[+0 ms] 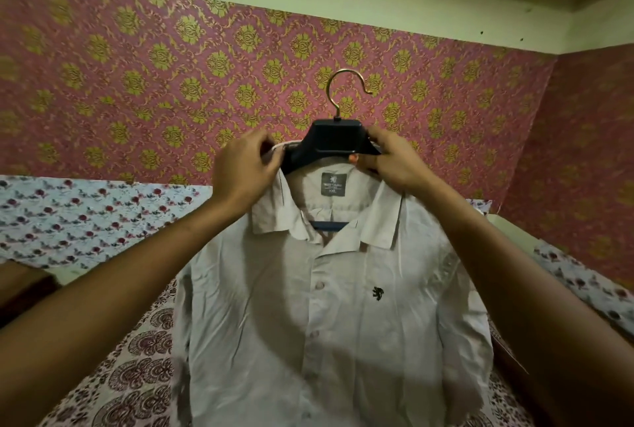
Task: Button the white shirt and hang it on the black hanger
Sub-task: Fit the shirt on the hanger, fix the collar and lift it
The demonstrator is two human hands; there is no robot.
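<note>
Wallpaper (137, 83): pink with gold motifs, filling the upper half of the frame behind everything.
White shirt (326, 341): centre and lower centre, hanging front-on from the hanger; the placket is closed with buttons showing down it, the collar lies open at the neck, and the sleeves drop at both sides.
Bedspread (137, 375): dark-printed cloth at lower left, behind the shirt.
Floral cloth (85, 217): white with small red flowers, mid left.
Left hand (247, 169): just left of centre, fingers curled round the hanger's left end at the collar.
Right hand (391, 162): just right of centre, fingers over and thumb under the hanger's right end.
Black hanger (329, 141): centre, between both hands, its shoulders inside the shirt; the lower bar shows through the neck opening.
Hook (343, 83): gold metal, rising from the hanger, hooked on nothing.
Neck label (332, 183): grey, inside the collar.
Chest logo (377, 292): small, dark, right of the placket.
</note>
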